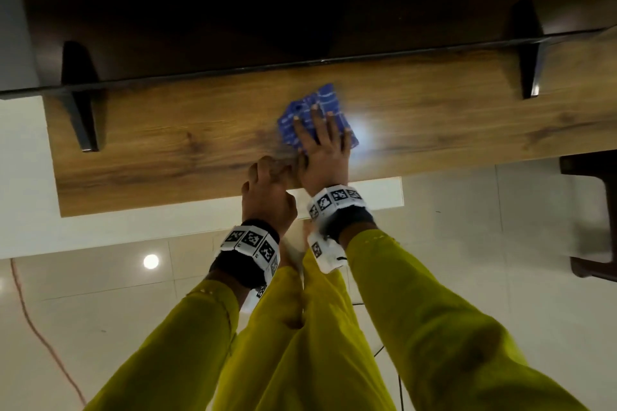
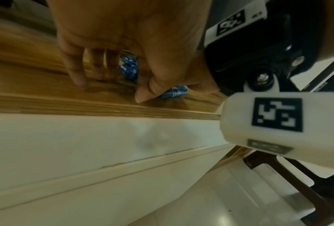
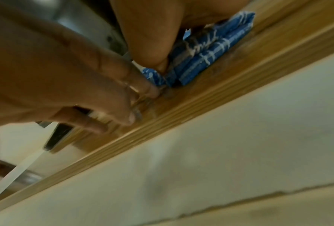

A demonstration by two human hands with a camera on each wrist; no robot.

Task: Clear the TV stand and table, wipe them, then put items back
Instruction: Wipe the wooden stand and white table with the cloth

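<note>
A folded blue checked cloth (image 1: pixel 329 100) (image 3: pixel 210 52) lies on the wooden TV stand top (image 1: pixel 167 150), near its middle. My right hand (image 1: pixel 319 133) (image 3: pixel 152 30) presses flat on the cloth with its fingers spread; the cloth looks motion-blurred. Just to the left, my left hand (image 1: pixel 267 190) (image 2: pixel 123 38) rests its bent fingertips on the bare wood near the front edge and holds nothing. In the left wrist view a bit of the cloth (image 2: pixel 129 68) shows past the fingers. The right wrist view shows the left hand's fingers (image 3: pixel 135 90) touching the wood beside the cloth.
The TV's lower edge runs above the stand, on two black feet (image 1: pixel 80 100) (image 1: pixel 529 50). Pale glossy floor tiles (image 1: pixel 117 294) lie below the stand's front edge. A dark piece of furniture (image 1: pixel 594 210) stands at the right, and an orange cable (image 1: pixel 43 337) crosses the floor at the left.
</note>
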